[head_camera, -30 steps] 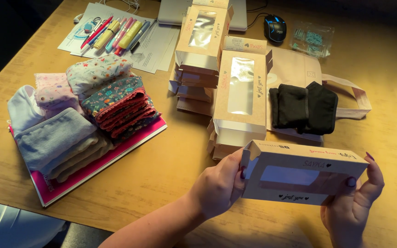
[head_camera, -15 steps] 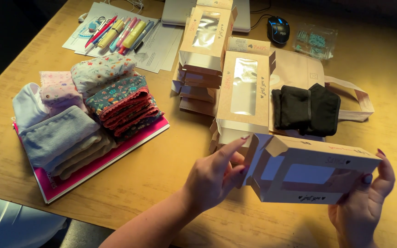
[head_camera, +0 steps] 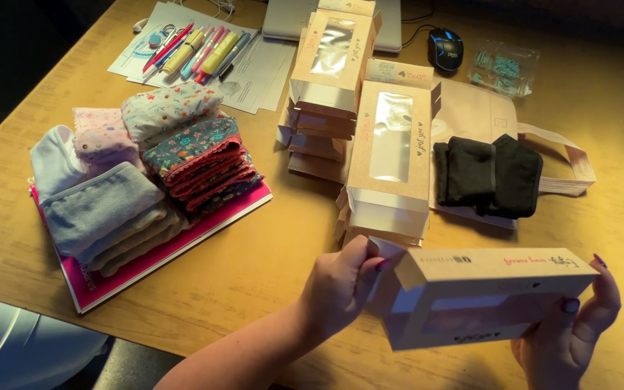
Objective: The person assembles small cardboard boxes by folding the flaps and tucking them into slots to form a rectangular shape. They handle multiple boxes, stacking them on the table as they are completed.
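Box: I hold a long kraft window box [head_camera: 482,300] over the near edge of the wooden table [head_camera: 283,245], window side toward me.
Left hand: my left hand [head_camera: 341,289] is closed on the open end flap, fingers pinching the card.
Right hand: my right hand [head_camera: 572,336] cups the far end, fingers wrapped round the corner.
Handling: light, thin card, I judge; it dents easily and the clear window is soft, so the stiff edges and corners are the places to grip.
Nearby: more window boxes [head_camera: 391,152] stacked just beyond; folded cloths [head_camera: 146,173] on a pink board [head_camera: 146,263] to the left.
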